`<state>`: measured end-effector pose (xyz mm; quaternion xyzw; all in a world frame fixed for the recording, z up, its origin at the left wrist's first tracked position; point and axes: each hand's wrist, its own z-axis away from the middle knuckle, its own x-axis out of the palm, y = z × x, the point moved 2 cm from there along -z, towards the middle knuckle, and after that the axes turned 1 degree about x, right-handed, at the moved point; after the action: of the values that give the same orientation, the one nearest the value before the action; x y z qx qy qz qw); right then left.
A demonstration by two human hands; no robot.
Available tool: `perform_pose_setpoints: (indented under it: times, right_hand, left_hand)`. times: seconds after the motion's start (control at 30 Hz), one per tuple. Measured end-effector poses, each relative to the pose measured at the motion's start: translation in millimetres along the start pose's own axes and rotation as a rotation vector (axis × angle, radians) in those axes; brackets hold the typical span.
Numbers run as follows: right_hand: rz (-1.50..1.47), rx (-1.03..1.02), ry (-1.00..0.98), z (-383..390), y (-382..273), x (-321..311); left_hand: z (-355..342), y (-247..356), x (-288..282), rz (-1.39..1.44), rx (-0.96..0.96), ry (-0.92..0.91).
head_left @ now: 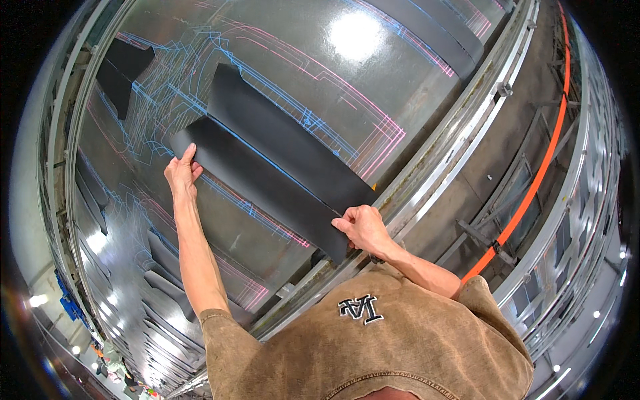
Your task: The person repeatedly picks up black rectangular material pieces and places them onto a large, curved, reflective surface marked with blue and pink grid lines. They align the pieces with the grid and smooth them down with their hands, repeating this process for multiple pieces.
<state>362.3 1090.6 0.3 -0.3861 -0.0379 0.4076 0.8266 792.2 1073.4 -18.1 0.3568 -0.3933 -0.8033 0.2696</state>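
Grey-brown floor (480,180) shows at right; a long orange strip (540,175) curves over it; a pale wall (32,227) bends at left; white lights (38,301) glow

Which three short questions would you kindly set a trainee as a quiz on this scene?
1. Which hand touches the upper-left end of the nearer black sheet?
2. True or false: an orange strip runs along the picture's right side.
3. The lines on the work surface are: a) green and yellow; b) blue and pink; c) white only.

Key: 1. The left hand. 2. True. 3. b.
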Motion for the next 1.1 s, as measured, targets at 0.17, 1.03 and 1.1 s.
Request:
perform_pose_setpoints:
  times: [0.17,1.03,1.1]
  right_hand:
    - [-0.036,0.060,-0.012,1,-7,-3]
    - [-0.024,0.153,-0.014,3,-15,0]
    - [-0.018,0.152,-0.013,3,-14,1]
  left_hand:
    - [2,2,2,-0.013,0.006,0.009]
    - [4,-5,4,-0.001,0.043,0.038]
    - [3,-6,5,-0.001,0.048,0.050]
